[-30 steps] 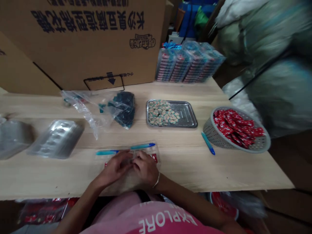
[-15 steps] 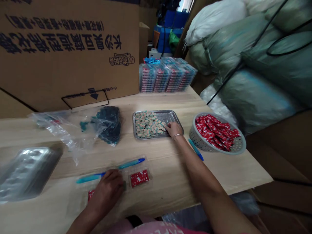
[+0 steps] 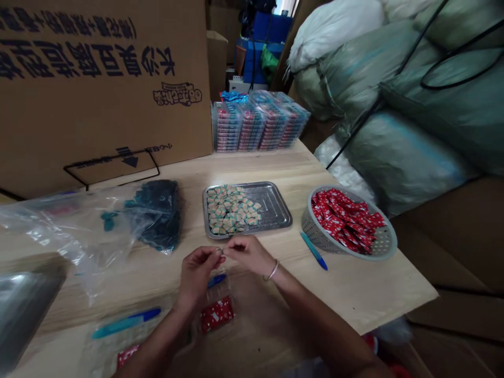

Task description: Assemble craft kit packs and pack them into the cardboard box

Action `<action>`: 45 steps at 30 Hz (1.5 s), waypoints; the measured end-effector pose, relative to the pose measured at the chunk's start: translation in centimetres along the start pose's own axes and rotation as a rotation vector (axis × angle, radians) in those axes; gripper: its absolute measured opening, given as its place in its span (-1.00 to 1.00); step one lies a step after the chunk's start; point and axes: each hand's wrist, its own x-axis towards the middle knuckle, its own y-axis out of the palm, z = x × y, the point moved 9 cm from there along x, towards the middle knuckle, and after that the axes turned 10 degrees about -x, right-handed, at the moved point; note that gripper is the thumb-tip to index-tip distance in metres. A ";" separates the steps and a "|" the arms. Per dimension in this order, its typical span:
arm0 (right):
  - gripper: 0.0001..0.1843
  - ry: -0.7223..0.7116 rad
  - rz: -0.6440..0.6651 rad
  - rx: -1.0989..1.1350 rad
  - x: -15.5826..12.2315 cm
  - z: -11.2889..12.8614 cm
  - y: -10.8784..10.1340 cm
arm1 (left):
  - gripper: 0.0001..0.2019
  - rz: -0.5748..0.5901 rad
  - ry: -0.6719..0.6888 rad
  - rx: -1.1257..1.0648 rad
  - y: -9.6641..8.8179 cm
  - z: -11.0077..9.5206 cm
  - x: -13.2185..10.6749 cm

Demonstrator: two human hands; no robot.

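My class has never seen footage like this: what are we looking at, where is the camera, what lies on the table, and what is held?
There is no machine: a person works bare-handed, filmed by one camera on their head, looking down. The left hand and right hand pinch a tiny item between them, too small to identify. On the wooden table lie a metal tray of small squares, a basket of red packets, a blue pen and a plastic bag.
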 end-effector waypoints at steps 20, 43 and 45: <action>-0.81 0.165 -0.303 -0.134 1.6 -4.6 -7.5 | -0.62 0.057 -0.150 -0.010 -1.4 2.2 -0.4; -0.90 0.440 -0.332 -0.738 4.9 -9.2 -11.0 | -0.66 0.045 -0.123 -0.007 -1.6 1.3 -1.6; -0.92 0.419 -0.331 -0.723 5.2 -10.1 -11.1 | -0.69 0.056 -0.108 0.006 -1.7 1.1 -1.6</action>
